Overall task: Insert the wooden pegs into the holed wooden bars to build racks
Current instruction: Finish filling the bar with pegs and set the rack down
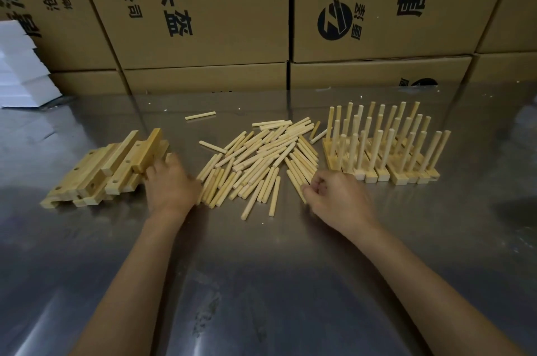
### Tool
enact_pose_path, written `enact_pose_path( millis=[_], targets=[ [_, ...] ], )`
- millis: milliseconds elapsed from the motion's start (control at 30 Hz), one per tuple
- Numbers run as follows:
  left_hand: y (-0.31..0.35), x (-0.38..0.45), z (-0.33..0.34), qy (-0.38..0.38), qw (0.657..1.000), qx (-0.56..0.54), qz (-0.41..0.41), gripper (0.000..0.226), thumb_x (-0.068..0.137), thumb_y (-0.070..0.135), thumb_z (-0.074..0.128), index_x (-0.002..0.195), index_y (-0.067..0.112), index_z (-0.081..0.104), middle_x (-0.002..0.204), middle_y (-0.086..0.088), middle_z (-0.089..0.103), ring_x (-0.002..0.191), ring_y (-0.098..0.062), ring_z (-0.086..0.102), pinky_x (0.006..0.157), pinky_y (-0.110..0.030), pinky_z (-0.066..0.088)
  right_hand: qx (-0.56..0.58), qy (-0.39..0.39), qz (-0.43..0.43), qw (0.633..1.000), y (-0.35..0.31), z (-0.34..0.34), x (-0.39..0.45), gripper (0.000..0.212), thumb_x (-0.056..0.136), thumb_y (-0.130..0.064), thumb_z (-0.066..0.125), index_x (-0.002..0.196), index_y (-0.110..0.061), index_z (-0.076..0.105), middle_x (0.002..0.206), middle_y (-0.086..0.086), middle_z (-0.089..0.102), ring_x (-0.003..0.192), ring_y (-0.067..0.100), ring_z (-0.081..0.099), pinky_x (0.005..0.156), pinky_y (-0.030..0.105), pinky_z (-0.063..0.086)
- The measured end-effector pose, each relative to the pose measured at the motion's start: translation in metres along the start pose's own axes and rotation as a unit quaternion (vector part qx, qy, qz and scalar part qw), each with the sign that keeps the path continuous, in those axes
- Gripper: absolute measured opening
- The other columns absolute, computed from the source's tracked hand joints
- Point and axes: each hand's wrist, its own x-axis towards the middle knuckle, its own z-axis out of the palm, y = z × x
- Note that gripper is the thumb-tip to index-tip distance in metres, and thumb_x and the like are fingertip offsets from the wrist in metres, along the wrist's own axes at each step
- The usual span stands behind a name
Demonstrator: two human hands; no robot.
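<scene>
On the worktop lie dozens of loose pegs, a heap of roughly ten bars and several finished racks. The left hand grasps a bar; the right hand pinches a peg.

The scene is seen from one head-worn camera, directed forward and down, close over the metal table.

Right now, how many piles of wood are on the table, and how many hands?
Pile of holed bars: 1
Pile of loose pegs: 1
Group of finished racks: 1
Hands: 2, left and right
Total: 5
</scene>
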Motion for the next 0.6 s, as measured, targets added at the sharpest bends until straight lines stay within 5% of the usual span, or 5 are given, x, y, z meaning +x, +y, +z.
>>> enact_pose_path(
  millis=[300, 400, 600],
  targets=[
    [-0.009, 0.007, -0.006, 0.053, 0.995, -0.071, -0.038, 0.05, 0.085, 0.009, 0.067, 0.133, 0.008, 0.052, 0.109, -0.021, 0.065, 0.107, -0.044, 0.059, 0.096, -0.053, 0.047, -0.02, -0.008, -0.016, 1.0, 0.003, 0.003, 0.0, 0.025, 0.087, -0.049, 0.065, 0.08, -0.027, 0.055, 0.063, -0.011, 0.053, 0.061, 0.006, 0.051, 0.049, 0.026, 0.029],
    [-0.003, 0.003, -0.008, 0.074, 0.994, -0.072, -0.031, 0.031, 0.083, 0.008, 0.066, 0.114, 0.004, 0.066, 0.099, -0.017, 0.064, 0.098, -0.04, 0.06, 0.091, -0.05, 0.049, -0.011, -0.005, -0.026, 1.0, 0.002, 0.005, -0.001, 0.023, 0.088, -0.044, 0.068, 0.079, -0.027, 0.055, 0.067, -0.014, 0.049, 0.059, 0.003, 0.047, 0.048, 0.022, 0.025],
    [0.005, -0.001, -0.014, 0.132, 0.977, -0.163, 0.025, 0.017, 0.083, 0.009, 0.066, 0.1, 0.011, 0.062, 0.09, -0.007, 0.062, 0.077, -0.027, 0.058, 0.068, -0.036, 0.046, 0.052, 0.006, -0.011, 0.999, 0.0, 0.003, 0.001, 0.014, 0.093, -0.03, 0.062, 0.085, -0.022, 0.054, 0.075, -0.011, 0.058, 0.066, 0.009, 0.055, 0.051, 0.025, 0.038]
  ],
)
